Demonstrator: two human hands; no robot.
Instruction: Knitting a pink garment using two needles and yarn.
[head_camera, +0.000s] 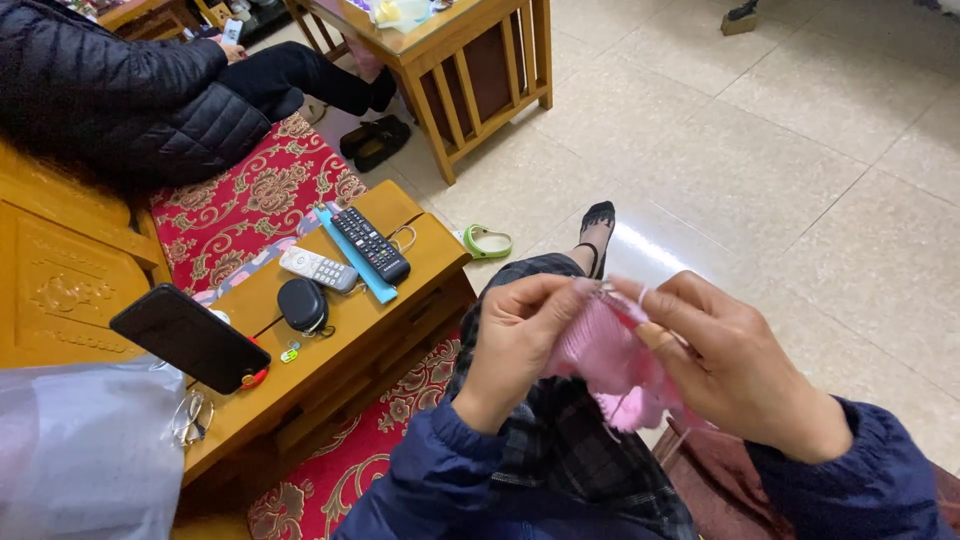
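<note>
Head view, looking down on pink knitting (605, 360) held over the lap. Left hand (515, 345) closed on the near-left edge of the knitting, fingers (545, 300) pinched narrow at the top of the fabric; right hand (735, 375) closed on its right side, fingers (660, 300) gripping a thin needle (608, 288) at the working tip, only partly visible. Best handled, by the look of it, with both grips kept close to the needle tips, fabric left hanging free below, yarn tension even, stitches not crowded toward the point. Left of the knitting, a wooden worktop (420, 265) carrying a black remote (370, 244), a white remote (318, 269), a small black pouch (302, 304), a dark phone (188, 338) and glasses (190, 420). Further left of the knitting, a red patterned cushion (240, 215) and another person in a dark quilted jacket (110, 90). Beyond the knitting, pale tiled floor (800, 160), a green sandal (487, 241) and a wooden table (470, 60). Nothing crowding the knitting itself; worktop edge near the left elbow the only likely snag.
</note>
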